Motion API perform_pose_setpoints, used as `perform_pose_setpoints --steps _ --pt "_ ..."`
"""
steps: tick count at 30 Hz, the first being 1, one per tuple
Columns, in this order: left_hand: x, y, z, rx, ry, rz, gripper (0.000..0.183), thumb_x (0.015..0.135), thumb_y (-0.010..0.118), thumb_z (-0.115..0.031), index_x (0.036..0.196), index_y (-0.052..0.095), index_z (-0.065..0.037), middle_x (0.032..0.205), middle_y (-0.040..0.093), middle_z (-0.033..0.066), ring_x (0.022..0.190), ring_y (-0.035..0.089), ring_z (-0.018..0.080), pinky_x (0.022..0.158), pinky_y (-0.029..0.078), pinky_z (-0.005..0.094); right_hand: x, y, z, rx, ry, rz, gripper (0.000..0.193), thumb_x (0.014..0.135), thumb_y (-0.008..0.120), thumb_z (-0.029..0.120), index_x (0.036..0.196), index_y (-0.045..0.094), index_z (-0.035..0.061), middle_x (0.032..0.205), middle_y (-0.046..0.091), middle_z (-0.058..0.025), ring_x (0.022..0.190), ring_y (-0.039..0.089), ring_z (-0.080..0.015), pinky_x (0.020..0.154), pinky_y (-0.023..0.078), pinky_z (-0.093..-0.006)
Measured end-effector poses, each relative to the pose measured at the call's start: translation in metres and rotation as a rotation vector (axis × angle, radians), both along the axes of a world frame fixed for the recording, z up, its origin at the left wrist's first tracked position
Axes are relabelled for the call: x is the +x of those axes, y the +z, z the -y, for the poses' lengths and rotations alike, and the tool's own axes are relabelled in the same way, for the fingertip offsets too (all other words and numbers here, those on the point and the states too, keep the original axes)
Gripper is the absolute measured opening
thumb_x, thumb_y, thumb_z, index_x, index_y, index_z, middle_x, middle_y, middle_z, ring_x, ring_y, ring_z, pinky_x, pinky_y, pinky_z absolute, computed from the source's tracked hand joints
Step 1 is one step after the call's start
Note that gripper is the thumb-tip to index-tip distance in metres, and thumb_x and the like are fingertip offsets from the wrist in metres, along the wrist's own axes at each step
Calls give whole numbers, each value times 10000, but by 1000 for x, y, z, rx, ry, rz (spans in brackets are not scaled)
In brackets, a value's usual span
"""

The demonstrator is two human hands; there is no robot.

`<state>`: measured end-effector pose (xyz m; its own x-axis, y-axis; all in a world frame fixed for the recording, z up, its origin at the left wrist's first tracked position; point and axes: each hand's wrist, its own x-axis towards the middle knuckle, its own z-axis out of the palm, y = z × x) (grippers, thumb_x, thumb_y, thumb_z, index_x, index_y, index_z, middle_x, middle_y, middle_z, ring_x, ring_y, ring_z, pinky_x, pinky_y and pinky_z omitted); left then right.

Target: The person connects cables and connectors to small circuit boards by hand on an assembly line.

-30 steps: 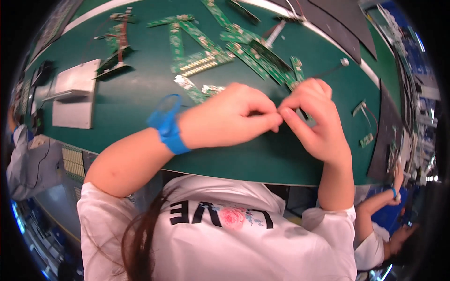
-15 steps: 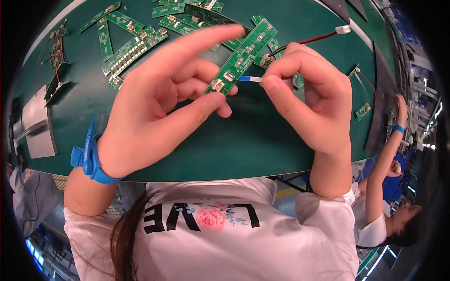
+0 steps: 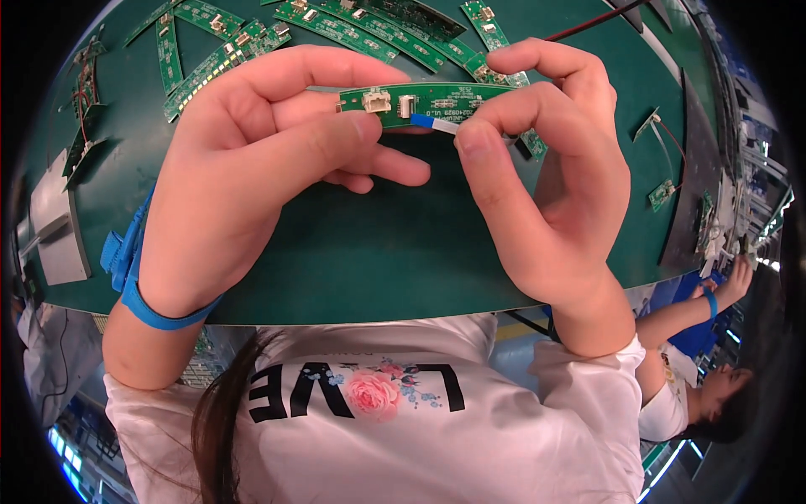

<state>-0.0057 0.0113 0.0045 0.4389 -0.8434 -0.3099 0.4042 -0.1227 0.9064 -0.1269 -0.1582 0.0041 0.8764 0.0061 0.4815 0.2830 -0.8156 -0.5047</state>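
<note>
My left hand (image 3: pixel 277 143) grips one end of a long green circuit board (image 3: pixel 462 95) between thumb and fingers. Near that end the board carries a white plug socket (image 3: pixel 377 102) and a small flat-cable connector (image 3: pixel 406 107). Pinched between the thumb and forefinger of my right hand (image 3: pixel 546 160) is a short flat ribbon cable (image 3: pixel 434 123), white with a blue end. Its blue tip lies right by the flat-cable connector; I cannot tell whether it is inside. The board's far end passes behind my right fingers.
Several green boards (image 3: pixel 336 34) lie across the back of the green table (image 3: pixel 361 252). Boards with wires (image 3: pixel 88 126) stand at the left beside a metal plate (image 3: pixel 63 227). At the right lies a small wired board (image 3: pixel 662 195); beyond it a co-worker's arm (image 3: pixel 697 311) reaches in.
The held board has turned from a steep slant to nearly level. The ribbon cable's blue end has come closer to the flat-cable connector. The co-worker's arm has lowered.
</note>
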Motion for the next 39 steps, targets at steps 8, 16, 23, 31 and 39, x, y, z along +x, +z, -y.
perform_pose_setpoints --steps 8,16,23,31,39 --pt "0 -2 -1 -18 -36 19 359 883 493 -81 1221 506 39 906 687 147 826 674 195 742 501 249 -3 -6 3 156 -5 21 80 777 616 -55 844 598 -15 799 582 -45 1004 465 -252 790 373 -313" --pt "-3 3 2 3 -10 42 356 877 489 -68 1210 513 55 882 687 153 818 674 197 761 513 264 -4 -8 3 221 18 42 87 771 623 -67 847 605 -29 817 588 -59 982 466 -240 784 399 -303" --pt "-2 0 0 -4 -15 75 362 873 497 -61 1215 514 57 882 684 155 815 674 201 769 523 279 -3 -9 2 218 9 40 87 766 631 -69 841 605 -34 831 591 -64 954 470 -233 775 412 -302" --pt "-4 -1 0 -36 -2 62 355 865 511 -31 1208 525 60 978 663 165 751 647 181 731 510 259 -2 -4 -1 189 -17 20 100 748 640 -73 831 608 -28 827 592 -68 931 473 -222 742 416 -287" --pt "-3 -8 -1 -58 -34 79 352 857 504 -11 1199 537 62 986 644 124 701 568 136 661 469 238 -3 15 -18 -49 -137 -48 112 719 636 -76 809 609 -14 834 568 -75 926 473 -228 674 419 -254"
